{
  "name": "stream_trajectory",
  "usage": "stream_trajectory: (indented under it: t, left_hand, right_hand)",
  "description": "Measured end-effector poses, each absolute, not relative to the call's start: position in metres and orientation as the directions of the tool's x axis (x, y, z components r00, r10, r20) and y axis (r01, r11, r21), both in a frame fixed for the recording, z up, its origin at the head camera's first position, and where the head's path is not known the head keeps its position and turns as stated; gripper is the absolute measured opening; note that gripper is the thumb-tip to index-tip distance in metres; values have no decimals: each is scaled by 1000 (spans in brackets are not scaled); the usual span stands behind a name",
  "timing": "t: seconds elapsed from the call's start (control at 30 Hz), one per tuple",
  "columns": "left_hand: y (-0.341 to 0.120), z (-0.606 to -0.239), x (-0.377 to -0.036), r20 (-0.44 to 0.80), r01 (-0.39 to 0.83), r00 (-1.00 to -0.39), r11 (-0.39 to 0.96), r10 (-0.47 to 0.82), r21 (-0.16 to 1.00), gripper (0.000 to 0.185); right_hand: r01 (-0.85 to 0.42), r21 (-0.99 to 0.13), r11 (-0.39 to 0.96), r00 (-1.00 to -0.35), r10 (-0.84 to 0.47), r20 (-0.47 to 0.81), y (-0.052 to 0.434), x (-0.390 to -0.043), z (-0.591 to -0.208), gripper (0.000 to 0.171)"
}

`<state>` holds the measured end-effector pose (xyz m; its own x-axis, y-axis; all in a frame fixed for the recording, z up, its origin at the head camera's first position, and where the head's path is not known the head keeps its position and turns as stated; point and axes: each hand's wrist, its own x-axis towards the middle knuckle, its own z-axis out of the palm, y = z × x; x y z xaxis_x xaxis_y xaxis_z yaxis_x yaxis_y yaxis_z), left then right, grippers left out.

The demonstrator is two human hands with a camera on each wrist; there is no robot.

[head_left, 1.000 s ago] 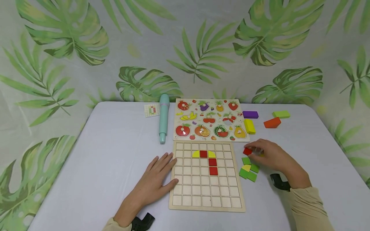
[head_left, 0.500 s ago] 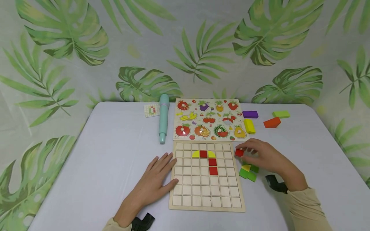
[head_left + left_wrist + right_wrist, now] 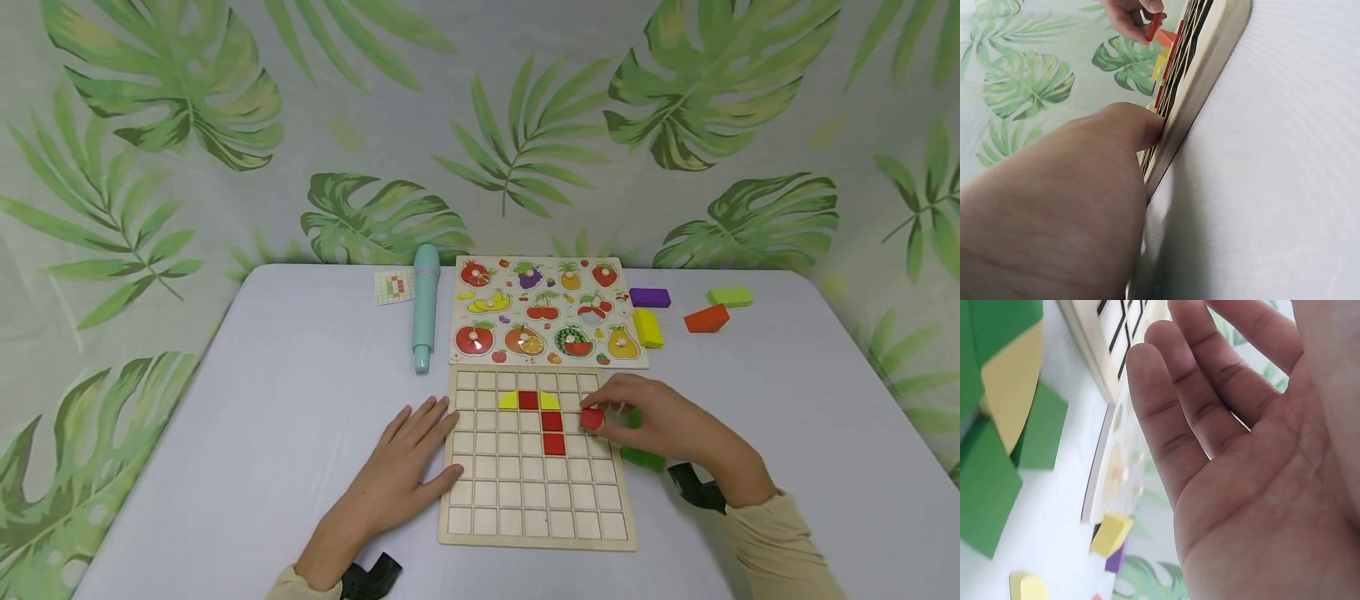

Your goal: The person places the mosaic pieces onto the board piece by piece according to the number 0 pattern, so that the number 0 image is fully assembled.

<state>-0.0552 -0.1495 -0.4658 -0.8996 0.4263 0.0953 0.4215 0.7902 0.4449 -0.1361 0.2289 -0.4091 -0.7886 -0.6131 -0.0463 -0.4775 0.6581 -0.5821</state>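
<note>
My right hand (image 3: 660,412) pinches a red square tile (image 3: 592,418) between thumb and fingertips, over the right side of a wooden grid board (image 3: 525,510). In the left wrist view the same red tile (image 3: 1154,27) shows edge-on, above the board. Set in the grid are several red squares (image 3: 552,444) and two yellow quarter-round pieces (image 3: 508,401). My left hand (image 3: 408,462) lies with fingers spread, its fingertips and thumb resting on the board's left edge. Green tiles (image 3: 988,487) and a yellow quarter-round piece (image 3: 1013,381) lie beneath my right hand, partly hidden in the head view.
Behind the grid lies a fruit puzzle board (image 3: 517,321). Left of it are a mint-green stick (image 3: 424,308) and a small pattern card (image 3: 393,287). Purple (image 3: 649,297), yellow (image 3: 648,328), orange (image 3: 707,318) and light green (image 3: 730,297) blocks lie at the back right.
My right hand has carried the red tile leftward from beside the loose pieces to over the grid's right side. My left hand has stayed in place.
</note>
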Motion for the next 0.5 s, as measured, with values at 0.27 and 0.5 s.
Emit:
stream_trajectory:
  t: [0.27,0.5]
  left_hand:
    - [-150,-466,-55,98,423,-899,787,427,449,72]
    - [-149,-465,-55,85,416,-902,795,424,441,72]
  right_hand:
    - [-496,-618,609,-729,-679,-84,212,-130,-410,31]
    - [-505,-630,590,-676,-724,-137,196,-122,-414,29]
